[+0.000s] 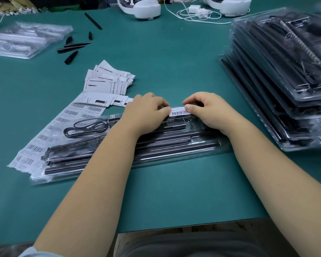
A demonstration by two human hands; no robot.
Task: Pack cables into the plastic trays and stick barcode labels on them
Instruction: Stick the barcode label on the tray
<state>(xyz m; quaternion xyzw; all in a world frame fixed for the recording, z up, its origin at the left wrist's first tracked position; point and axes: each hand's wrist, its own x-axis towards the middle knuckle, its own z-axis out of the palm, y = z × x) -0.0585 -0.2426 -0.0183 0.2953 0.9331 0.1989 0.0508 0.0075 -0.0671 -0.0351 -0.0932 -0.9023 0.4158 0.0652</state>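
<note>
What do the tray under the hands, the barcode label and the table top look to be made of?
Tray: thin clear plastic, glossy; contents show through and its ridges catch glare.
Barcode label: white paper, matte, with black printed bars; probably a sticker.
Table top: a teal mat, matte and even; possibly rubber or vinyl, hard to tell.

Left hand (146, 112) and right hand (205, 109) pinching barcode label (179, 111), apparently touching clear tray (174, 154), green table (165, 62)

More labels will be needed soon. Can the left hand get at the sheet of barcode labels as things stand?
Probably yes. The label sheet lies bare just beside the left hand, partly under the tray. But that hand is now pinching the label.
</note>
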